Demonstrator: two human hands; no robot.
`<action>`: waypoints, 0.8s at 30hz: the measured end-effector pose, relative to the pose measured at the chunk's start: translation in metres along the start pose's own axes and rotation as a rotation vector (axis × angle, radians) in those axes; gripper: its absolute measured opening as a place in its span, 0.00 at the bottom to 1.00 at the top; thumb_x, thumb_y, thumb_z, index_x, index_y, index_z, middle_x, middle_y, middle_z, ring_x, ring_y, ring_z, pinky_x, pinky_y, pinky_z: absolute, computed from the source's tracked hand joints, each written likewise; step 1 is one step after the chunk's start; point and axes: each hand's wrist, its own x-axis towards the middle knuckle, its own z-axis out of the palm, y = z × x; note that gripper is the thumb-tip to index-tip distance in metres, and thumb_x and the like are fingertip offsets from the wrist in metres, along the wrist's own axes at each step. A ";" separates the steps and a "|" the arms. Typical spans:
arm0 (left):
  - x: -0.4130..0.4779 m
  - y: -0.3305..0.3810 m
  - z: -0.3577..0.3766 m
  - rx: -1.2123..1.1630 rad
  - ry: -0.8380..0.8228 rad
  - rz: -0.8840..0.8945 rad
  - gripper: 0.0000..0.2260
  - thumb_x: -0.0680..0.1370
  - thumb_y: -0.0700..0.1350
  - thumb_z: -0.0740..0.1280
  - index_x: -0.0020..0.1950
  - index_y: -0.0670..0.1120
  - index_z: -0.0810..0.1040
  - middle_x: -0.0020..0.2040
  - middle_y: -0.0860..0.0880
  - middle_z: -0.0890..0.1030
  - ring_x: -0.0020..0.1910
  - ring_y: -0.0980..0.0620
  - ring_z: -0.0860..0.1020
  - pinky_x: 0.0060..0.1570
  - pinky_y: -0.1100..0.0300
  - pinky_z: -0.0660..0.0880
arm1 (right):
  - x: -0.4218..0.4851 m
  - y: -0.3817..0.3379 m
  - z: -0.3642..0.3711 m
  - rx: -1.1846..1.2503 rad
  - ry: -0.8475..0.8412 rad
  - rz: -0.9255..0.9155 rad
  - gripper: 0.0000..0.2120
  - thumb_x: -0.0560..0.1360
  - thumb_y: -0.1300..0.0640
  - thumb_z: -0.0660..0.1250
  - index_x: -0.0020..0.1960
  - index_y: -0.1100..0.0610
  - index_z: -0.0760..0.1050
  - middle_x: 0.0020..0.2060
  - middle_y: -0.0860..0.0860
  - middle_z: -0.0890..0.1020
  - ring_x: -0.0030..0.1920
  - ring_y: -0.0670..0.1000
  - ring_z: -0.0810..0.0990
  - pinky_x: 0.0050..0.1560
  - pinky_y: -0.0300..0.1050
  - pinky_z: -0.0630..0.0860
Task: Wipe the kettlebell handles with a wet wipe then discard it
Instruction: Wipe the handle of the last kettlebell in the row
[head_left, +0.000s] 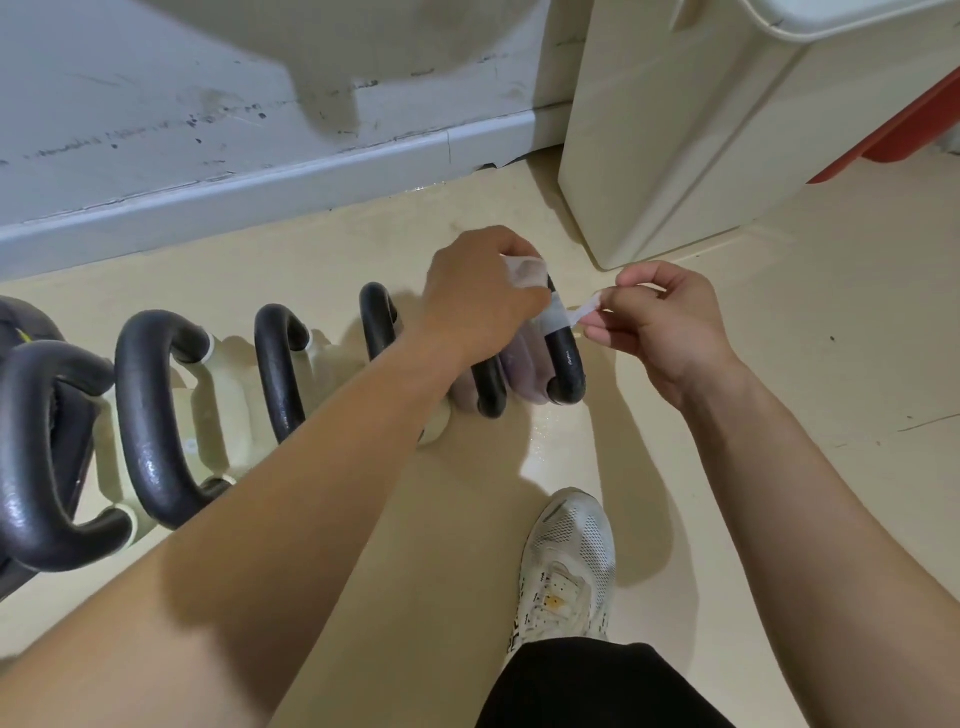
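On the cream floor (675, 415), both hands (left (480, 301), right (662, 325)) pinch a wet wipe (558, 312) stretched crosswise over the kettlebell handle (566, 353).

Bare forearms, no sleeves seen, left hand (480, 291), right hand (670, 327), white mesh shoe (569, 566) worn, black trouser leg (592, 686).

There is a single view, from a wide-angle camera worn on the person's head. It looks forward and steeply down at the floor (779, 467) from above, close to the person's own arms, which enter from the bottom edge and reach toward the middle of the frame. The wall (156, 104) and its skirting run across the top left, bowed by the lens. A row of kettlebells (156, 405) stretches from the left edge toward the centre. A white shoe (569, 566) sits low, just below centre. A pale bin (675, 130) fills the upper right corner.
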 end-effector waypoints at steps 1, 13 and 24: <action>-0.002 0.000 0.006 -0.019 -0.028 0.023 0.10 0.73 0.47 0.70 0.54 0.56 0.79 0.48 0.59 0.80 0.50 0.58 0.77 0.46 0.68 0.70 | -0.001 -0.001 0.002 -0.013 0.005 -0.019 0.11 0.74 0.71 0.69 0.47 0.58 0.72 0.33 0.56 0.81 0.33 0.52 0.83 0.46 0.48 0.85; -0.008 0.002 0.029 0.050 -0.002 0.060 0.07 0.78 0.52 0.65 0.55 0.56 0.72 0.45 0.56 0.84 0.49 0.54 0.76 0.49 0.57 0.73 | -0.006 0.010 0.008 -0.145 -0.144 -0.182 0.10 0.80 0.63 0.64 0.50 0.63 0.84 0.49 0.61 0.86 0.51 0.58 0.86 0.58 0.55 0.82; -0.040 0.007 0.081 -0.394 0.299 -0.204 0.09 0.78 0.42 0.67 0.56 0.51 0.73 0.57 0.52 0.75 0.54 0.55 0.78 0.56 0.57 0.77 | 0.002 0.028 0.001 -0.167 -0.200 -0.137 0.04 0.78 0.65 0.71 0.49 0.59 0.84 0.44 0.53 0.88 0.42 0.51 0.86 0.50 0.48 0.83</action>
